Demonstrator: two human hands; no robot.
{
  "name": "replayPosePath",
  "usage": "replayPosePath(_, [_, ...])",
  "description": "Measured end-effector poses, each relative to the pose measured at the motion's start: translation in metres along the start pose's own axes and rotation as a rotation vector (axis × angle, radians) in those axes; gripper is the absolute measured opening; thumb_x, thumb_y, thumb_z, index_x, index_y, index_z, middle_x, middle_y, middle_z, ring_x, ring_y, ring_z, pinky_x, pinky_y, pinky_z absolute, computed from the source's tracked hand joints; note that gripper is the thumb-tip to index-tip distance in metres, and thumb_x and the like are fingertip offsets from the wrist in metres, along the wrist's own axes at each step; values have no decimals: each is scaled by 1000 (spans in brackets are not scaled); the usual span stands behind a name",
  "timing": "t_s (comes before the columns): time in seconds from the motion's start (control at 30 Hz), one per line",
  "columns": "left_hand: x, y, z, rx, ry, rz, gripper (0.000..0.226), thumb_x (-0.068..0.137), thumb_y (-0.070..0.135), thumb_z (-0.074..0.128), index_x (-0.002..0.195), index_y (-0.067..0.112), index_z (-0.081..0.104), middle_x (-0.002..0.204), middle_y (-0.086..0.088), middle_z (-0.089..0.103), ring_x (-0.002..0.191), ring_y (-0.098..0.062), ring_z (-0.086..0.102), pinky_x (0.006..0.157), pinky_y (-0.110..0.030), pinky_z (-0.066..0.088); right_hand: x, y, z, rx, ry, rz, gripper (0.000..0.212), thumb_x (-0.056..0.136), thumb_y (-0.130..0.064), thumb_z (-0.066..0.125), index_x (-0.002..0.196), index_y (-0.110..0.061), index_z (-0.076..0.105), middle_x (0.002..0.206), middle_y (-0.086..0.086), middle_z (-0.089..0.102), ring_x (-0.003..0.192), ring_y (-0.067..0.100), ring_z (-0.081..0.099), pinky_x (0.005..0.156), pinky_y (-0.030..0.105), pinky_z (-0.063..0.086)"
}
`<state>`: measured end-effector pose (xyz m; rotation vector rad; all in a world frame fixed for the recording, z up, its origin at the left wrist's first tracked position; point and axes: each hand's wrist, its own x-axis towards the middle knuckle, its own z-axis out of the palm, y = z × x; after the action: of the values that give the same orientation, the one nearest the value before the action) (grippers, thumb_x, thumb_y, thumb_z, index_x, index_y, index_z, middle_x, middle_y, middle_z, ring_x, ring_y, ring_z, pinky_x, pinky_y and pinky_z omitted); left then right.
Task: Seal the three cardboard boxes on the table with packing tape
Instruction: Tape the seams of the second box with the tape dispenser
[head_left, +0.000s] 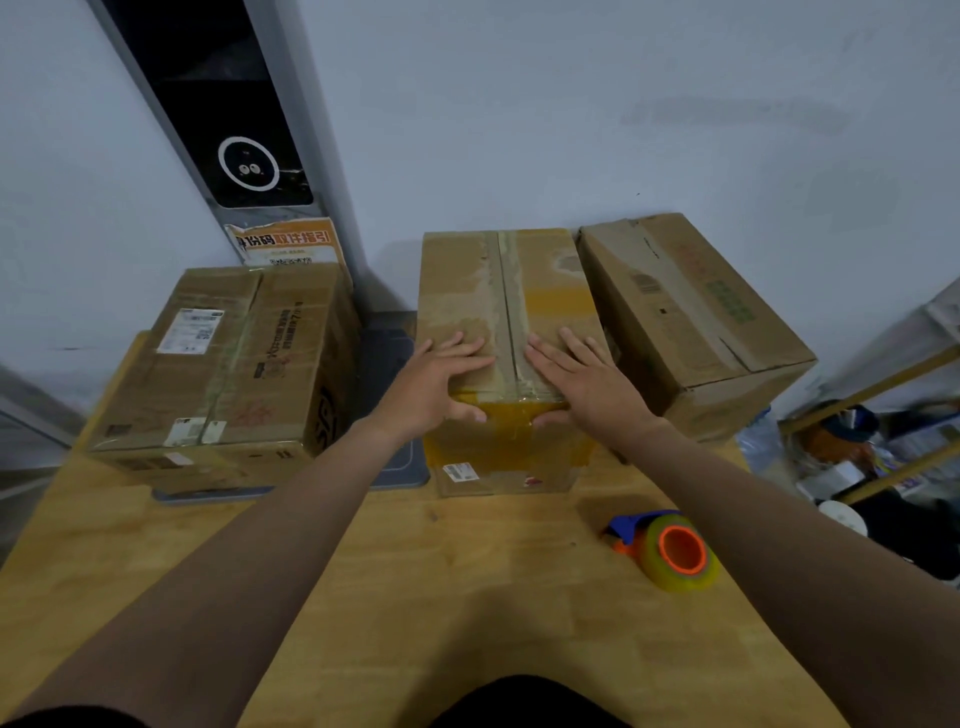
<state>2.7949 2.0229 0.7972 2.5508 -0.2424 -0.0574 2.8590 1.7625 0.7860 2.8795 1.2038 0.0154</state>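
Three cardboard boxes stand on the wooden table (467, 561). The middle box (550, 291) has a tape strip along its top seam and yellow tape over its near edge. My left hand (441, 382) and my right hand (582, 376) lie flat on its near top edge, one on each side of the seam, fingers spread, thumbs hooked over the front. The left box (228, 358) carries a white label. The right box (691, 317) sits tilted against the middle one. A tape dispenser (670, 551), blue and orange with a yellowish roll, lies on the table under my right forearm.
A grey flat object (387, 364) lies between the left and middle boxes. A dark panel with an orange notice (285, 241) leans on the wall behind. A cluttered shelf (878, 452) stands to the right of the table.
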Motion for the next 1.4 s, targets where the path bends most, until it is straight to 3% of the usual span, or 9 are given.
replayPosePath(0.27, [-32,-42,-28,-259,49,-72,83,69,25,91,145,28,56,155,21,42,144,7,27,126,-37,22,-2,-1,-3,2,2,1,98,87,-72,46,162,-24,5,169,-5,1,156,26,-1,125,42,-2])
replayPosePath(0.43, [-22,-32,-33,-24,-31,-40,83,77,43,84,151,32,48,162,17,31,156,-11,8,127,-52,9,-1,0,-3,53,6,10,98,83,-79,35,162,-27,8,168,-10,1,155,22,-2,127,46,3])
replayPosePath(0.6, [5,9,-13,130,2,225,43,89,52,67,129,36,68,158,11,41,157,-15,11,124,-55,-2,-1,9,-4,534,168,47,68,82,-70,49,144,-43,45,156,-15,37,154,19,17,126,50,11])
replayPosePath(0.73, [18,16,11,-3,3,165,29,91,48,64,118,39,72,143,20,55,152,-7,24,124,-62,2,-5,15,4,507,229,-51,44,85,-55,60,126,-39,66,145,-15,49,152,24,22,124,54,15])
replayPosePath(0.97, [14,16,18,120,52,119,39,89,57,63,126,45,67,146,26,51,154,-9,20,125,-57,0,-7,-14,9,211,271,27,50,95,-60,36,134,-41,60,146,-17,51,147,41,30,119,59,24])
replayPosePath(1.07, [12,16,17,254,10,137,49,92,68,46,136,48,50,159,26,34,156,-10,12,126,-57,0,-12,-11,13,136,281,17,53,98,-59,30,140,-40,54,149,-15,49,145,38,35,118,54,33])
replayPosePath(1.2, [9,16,18,475,22,69,62,99,71,20,155,45,28,169,18,14,158,-14,1,126,-57,1,-14,-16,16,46,259,212,63,101,-62,23,150,-28,45,155,-7,42,148,32,33,118,53,33])
replayPosePath(1.3, [7,16,24,502,107,-16,57,103,67,16,155,45,28,169,17,15,158,-17,3,124,-61,5,-10,-11,27,84,235,266,58,108,-45,17,149,-14,45,156,6,43,149,34,30,121,55,27])
replayPosePath(1.4, [4,12,33,323,253,-136,49,109,52,21,153,39,38,167,15,24,158,-15,6,125,-58,14,-7,-8,32,296,286,421,64,109,-47,6,153,-14,40,162,4,33,154,26,18,125,47,16])
